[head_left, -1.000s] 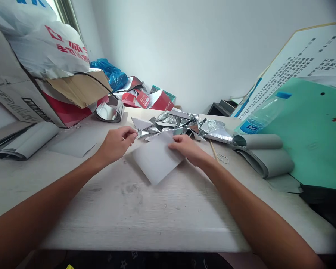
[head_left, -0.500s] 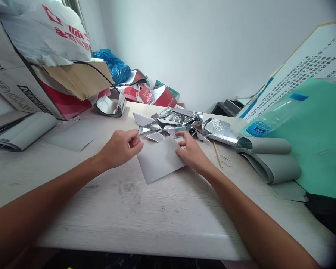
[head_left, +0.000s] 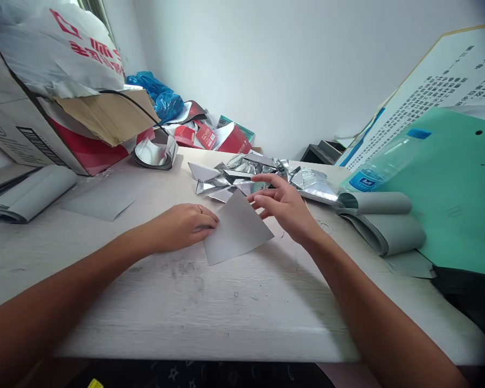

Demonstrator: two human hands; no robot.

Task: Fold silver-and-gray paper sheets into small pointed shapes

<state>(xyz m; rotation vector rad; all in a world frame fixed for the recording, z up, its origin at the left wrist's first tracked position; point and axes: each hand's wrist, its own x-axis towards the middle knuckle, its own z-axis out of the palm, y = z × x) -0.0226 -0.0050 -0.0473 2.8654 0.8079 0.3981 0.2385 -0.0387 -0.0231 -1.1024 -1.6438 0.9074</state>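
A plain grey sheet of paper (head_left: 238,229) is tilted up off the white table in front of me. My left hand (head_left: 192,223) pinches its left edge, fingers pressed together, a ring on one finger. My right hand (head_left: 281,205) is at the sheet's upper right, fingers apart and partly spread; whether a fingertip touches the sheet's edge is hard to make out. Right behind the sheet lies a pile of folded silver foil pieces (head_left: 214,186). Another flat grey sheet (head_left: 101,196) lies on the table to the left.
Rolled grey sheets (head_left: 388,231) lie on the right, by a clear plastic bottle (head_left: 380,164) and a green board (head_left: 461,188). At left are more folded grey sheets (head_left: 36,194), a cardboard box (head_left: 28,129) and a roll of tape-like strip (head_left: 156,153). A rubber band (head_left: 325,226) lies beyond my right wrist.
The sheet has turned and lifted from the table. My left hand has moved down and taken its left edge. My right hand has let go of the right side and its fingers have spread.
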